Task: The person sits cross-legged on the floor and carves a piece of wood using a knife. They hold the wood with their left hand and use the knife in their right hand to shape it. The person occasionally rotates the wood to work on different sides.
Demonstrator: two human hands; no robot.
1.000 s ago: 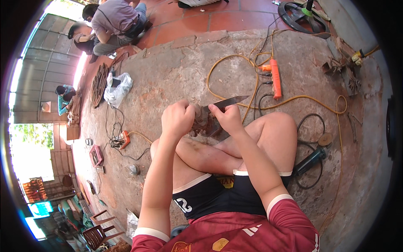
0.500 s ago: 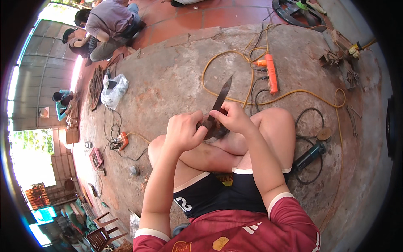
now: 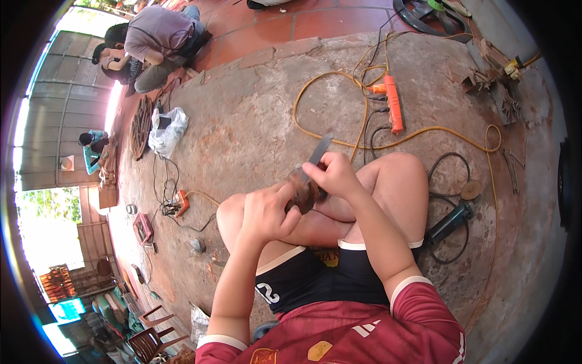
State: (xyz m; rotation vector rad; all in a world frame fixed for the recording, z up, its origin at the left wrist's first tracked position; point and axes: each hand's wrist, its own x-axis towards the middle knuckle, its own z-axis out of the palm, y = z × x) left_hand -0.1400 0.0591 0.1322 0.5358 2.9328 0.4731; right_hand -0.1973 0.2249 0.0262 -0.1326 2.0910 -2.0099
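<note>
My right hand (image 3: pixel 335 175) pinches a dark, flat, pointed blade (image 3: pixel 320 150), thumb laid along it. The blade's tip points up and to the right, away from me. Its lower end meets a brown piece that looks like carved wood (image 3: pixel 308 193), smeared by motion, so its shape is unclear. My left hand (image 3: pixel 267 211) has its fingers curled round this brown piece from the left, above my crossed legs. The left fingertips are partly hidden behind the hand.
An orange power strip (image 3: pixel 393 104) with a looped yellow cord lies ahead right. A dark green power tool (image 3: pixel 450 223) and a round disc (image 3: pixel 470 190) lie beside my right knee. A plastic bag (image 3: pixel 169 132) and an orange socket block (image 3: pixel 181 203) lie left. People crouch at the upper left.
The blade has tilted and drawn lower, so less of it shows. The brown piece has turned and shows more between my hands. Both hands keep their hold.
</note>
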